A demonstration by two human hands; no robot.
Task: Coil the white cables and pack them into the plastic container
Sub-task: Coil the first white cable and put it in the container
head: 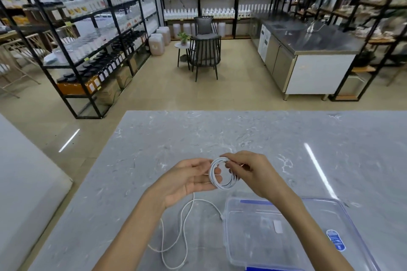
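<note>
Coil of white cable [214,180] held just beyond plastic container [317,226]: left hand [189,179] grips the loops so they stay stacked; right hand [248,174] pinches the top (probably guiding next turn). Loose tail [198,200] lies left of container.

A white cable coil [222,174] shows against a grey countertop [198,134] veined with pale marbling. The clear plastic container [253,248] has blue edging and what appears to be a blue-and-white label [335,240]. Black shelving [90,116] stands on a beige floor [165,90].
</note>
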